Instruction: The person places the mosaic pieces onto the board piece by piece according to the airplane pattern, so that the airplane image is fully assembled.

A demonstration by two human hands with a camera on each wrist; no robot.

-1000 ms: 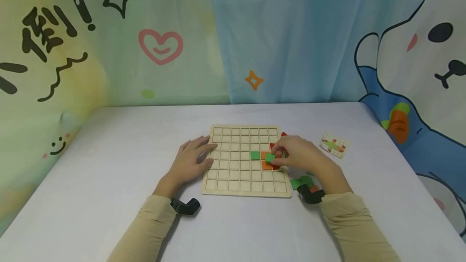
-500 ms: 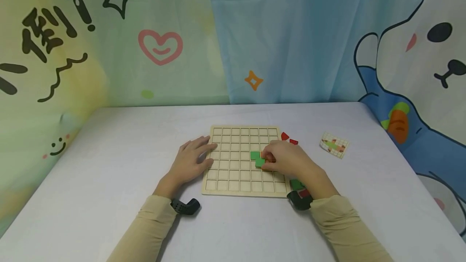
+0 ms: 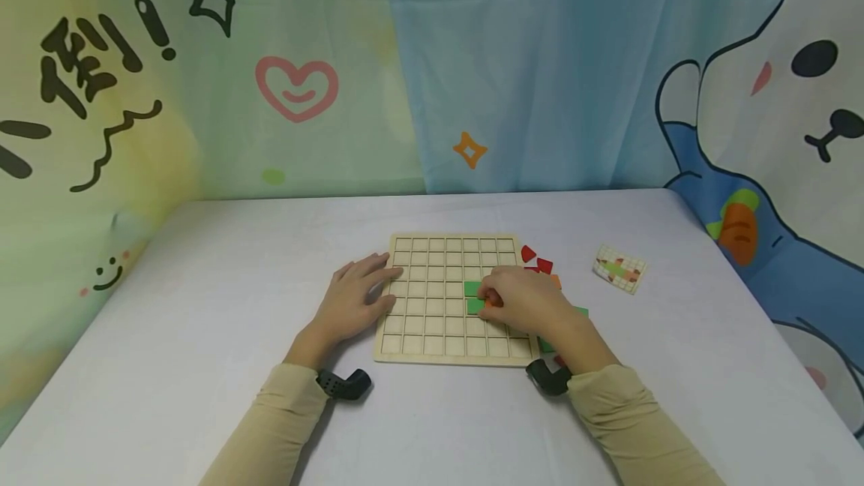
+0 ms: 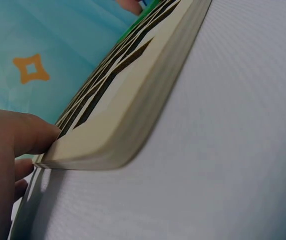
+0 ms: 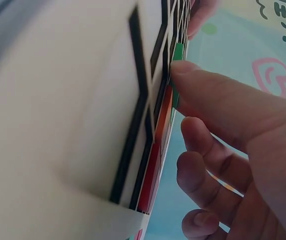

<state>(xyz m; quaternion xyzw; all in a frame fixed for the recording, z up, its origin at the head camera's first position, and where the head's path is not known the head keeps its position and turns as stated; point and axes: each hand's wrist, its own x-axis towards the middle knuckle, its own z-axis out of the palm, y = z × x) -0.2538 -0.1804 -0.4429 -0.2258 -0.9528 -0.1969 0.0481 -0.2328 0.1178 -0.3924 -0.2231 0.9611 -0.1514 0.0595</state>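
A pale wooden grid board [image 3: 425, 326] lies flat on the table. Along its left edge rests my left hand [image 3: 351, 302], fingers extended; its thumb [image 4: 35, 132] touches the board's near corner in the left wrist view. My right hand [image 3: 525, 298] is over the board's right part, thumb and forefinger at a green square tile [image 3: 475, 307] in the grid. Just beyond sits another green tile [image 3: 472, 288]. The right wrist view shows the right thumb [image 5: 185, 70] against green, beside an orange tile [image 5: 163, 112] and a red tile [image 5: 151, 175]. The right hand covers part of the tiles.
Loose red pieces [image 3: 529, 253] lie off the board's upper right corner. Green pieces [image 3: 547, 346] are partly hidden under the right wrist. A small pattern card [image 3: 619, 270] lies farther right. A printed curtain [image 3: 540, 96] hangs behind the table.
My right hand has moved left and slightly toward me with the green tile, which now sits just below the other green tile. The left hand has stayed in place.
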